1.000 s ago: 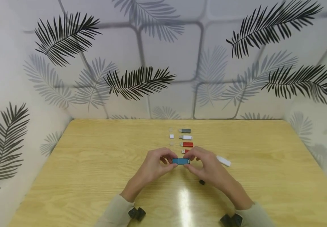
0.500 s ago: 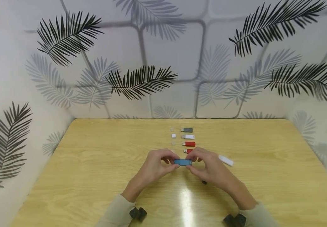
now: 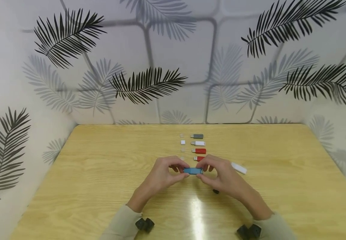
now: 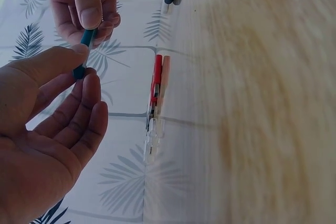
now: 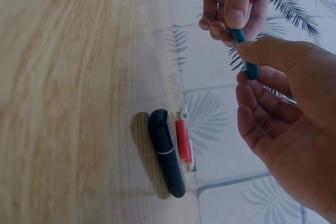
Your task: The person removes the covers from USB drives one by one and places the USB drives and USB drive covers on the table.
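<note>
Both hands hold a blue USB flash drive [image 3: 193, 171] between them, above the table. My left hand [image 3: 161, 173] pinches its left end between thumb and fingers. At the other end, my right hand [image 3: 219, 171] has the same kind of pinch. The drive looks closed, with its cap on, though the fingertips cover both ends. Just beyond the hands lies a column of uncapped drives: a grey one [image 3: 197, 136], a white one [image 3: 198, 143], a red one [image 3: 199, 151] and a second red one [image 3: 199, 159], partly hidden by the right hand.
Left of the drives sit small caps, among them a white cap [image 3: 183, 142] and a clear cap [image 3: 182, 150]. A white stick-shaped object [image 3: 239, 168] lies beyond my right wrist. Beside that wrist, a black object [image 3: 216, 191] is mostly hidden. A patterned wall [image 3: 179, 100] borders the wooden table [image 3: 107, 150].
The hands keep their pinch on the blue flash drive, with almost no movement. The head view has shifted slightly.
</note>
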A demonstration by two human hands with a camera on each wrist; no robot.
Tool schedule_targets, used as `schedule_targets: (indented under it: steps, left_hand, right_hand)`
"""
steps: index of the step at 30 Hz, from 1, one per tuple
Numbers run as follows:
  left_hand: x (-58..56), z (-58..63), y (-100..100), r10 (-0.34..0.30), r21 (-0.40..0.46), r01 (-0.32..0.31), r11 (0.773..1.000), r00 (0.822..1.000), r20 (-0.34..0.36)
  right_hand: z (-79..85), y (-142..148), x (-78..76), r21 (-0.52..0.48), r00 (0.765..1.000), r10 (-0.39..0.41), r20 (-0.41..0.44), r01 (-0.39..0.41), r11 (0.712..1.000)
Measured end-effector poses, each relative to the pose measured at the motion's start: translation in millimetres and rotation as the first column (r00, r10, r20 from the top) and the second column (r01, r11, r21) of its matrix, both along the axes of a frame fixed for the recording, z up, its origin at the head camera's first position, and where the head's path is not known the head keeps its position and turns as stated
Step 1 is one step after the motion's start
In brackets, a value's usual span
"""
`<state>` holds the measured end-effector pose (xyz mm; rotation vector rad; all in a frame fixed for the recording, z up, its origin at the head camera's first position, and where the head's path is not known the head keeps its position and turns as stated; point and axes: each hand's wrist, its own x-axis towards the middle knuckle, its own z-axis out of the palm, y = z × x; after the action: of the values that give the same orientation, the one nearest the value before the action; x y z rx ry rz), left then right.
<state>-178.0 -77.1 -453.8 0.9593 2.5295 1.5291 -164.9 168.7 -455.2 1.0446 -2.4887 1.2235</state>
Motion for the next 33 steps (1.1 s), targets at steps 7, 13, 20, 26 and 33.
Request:
schedule_targets:
  steps: [7,13,20,26,33]
  left_hand:
    - [0.0,0.3,-2,-0.007,0.014,0.006,1.000,1.000,0.011]
    - [-1.2,0.5,-3,-0.020,0.012,0.020,1.000,1.000,0.009]
    - [-0.9,4.1,-5,-0.014,0.004,0.014,1.000,1.000,-0.001]
    - [-0.5,8.1,-7,-0.019,0.009,0.019,1.000,1.000,-0.002]
    - [-6.3,18.3,-34,0.117,0.071,-0.117,0.991,0.993,0.000]
  right_hand:
    - [0.8,0,-0.8,0.004,1.000,0.005,0.016,-0.005,1.000]
    - [2.1,0,-0.5,-0.002,1.000,0.012,0.005,-0.012,1.000]
    - [4.2,-1,0.6,-0.012,1.000,0.022,0.011,-0.022,1.000]
    - [5.6,0,-0.6,-0.029,0.998,0.053,-0.020,-0.053,0.998]
    - [15.2,26,-4.1,-0.026,0.988,-0.055,-0.144,0.051,0.998]
